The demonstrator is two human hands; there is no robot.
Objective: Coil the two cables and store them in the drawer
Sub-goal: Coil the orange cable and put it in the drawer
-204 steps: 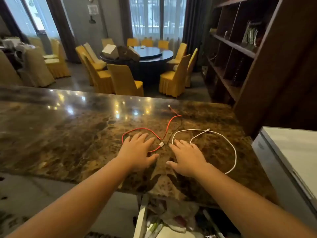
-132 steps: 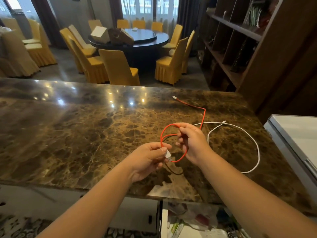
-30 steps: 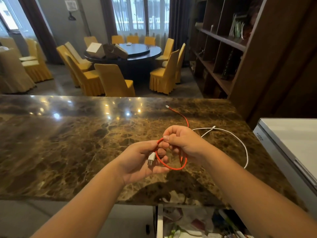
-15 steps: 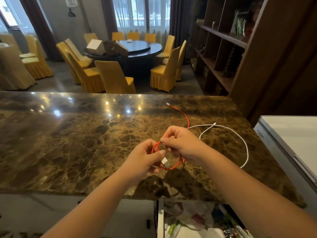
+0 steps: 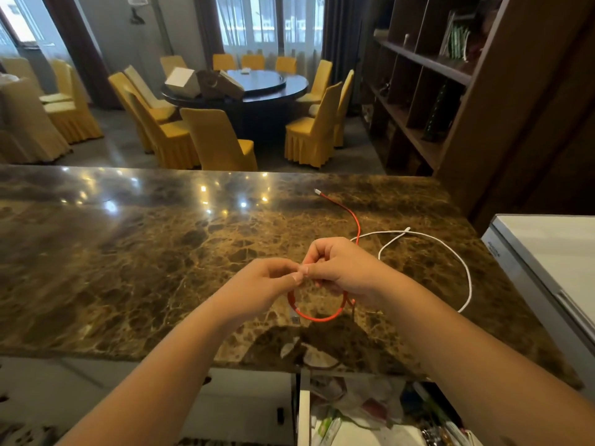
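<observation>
No text, label, brand or number is showing clearly enough to read; faint marks on the white appliance [image 5: 544, 252] are staying illegible.

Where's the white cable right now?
The white cable lies untouched in a loose loop on the marble counter, right of the right hand, near the red cable.

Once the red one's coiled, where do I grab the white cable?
Take the white cable at its free plug end, coming from above with a fingertip pinch. It lies flat in an open loop on the marble counter, untouched. That tip sits clear of the red cable, so coiling can probably start there.
</observation>
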